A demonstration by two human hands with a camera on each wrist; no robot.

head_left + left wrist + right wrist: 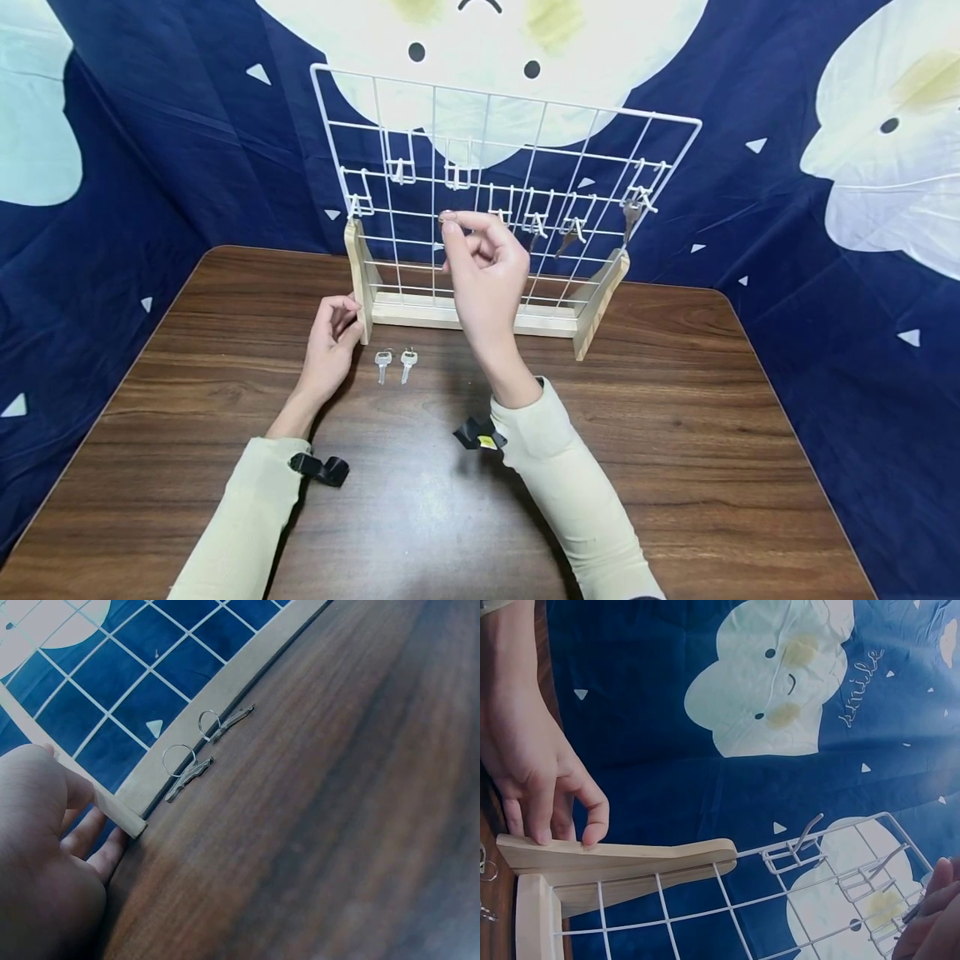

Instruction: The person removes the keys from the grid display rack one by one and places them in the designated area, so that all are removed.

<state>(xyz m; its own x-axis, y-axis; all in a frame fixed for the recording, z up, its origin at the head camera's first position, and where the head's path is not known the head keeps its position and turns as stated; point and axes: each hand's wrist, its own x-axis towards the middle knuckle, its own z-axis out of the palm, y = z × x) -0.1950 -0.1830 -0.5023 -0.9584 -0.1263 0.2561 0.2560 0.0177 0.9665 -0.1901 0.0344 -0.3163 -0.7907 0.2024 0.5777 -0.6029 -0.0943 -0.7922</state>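
My left hand grips the wooden side support at the left end of a white wire grid rack, the thumb on one face and the fingers round its edge. In front of the grid my raised right hand pinches a small metal piece, apparently a key, mostly hidden by the fingers. Close to those fingertips is a white wire hook. Two keys with rings, a left key and a right key, lie on the table before the rack.
At the grid's right side, keys hang from hooks, among them an outer key and an inner key. Another bare hook sits at the upper left. Behind the brown wooden table hangs a blue cloth with cloud prints.
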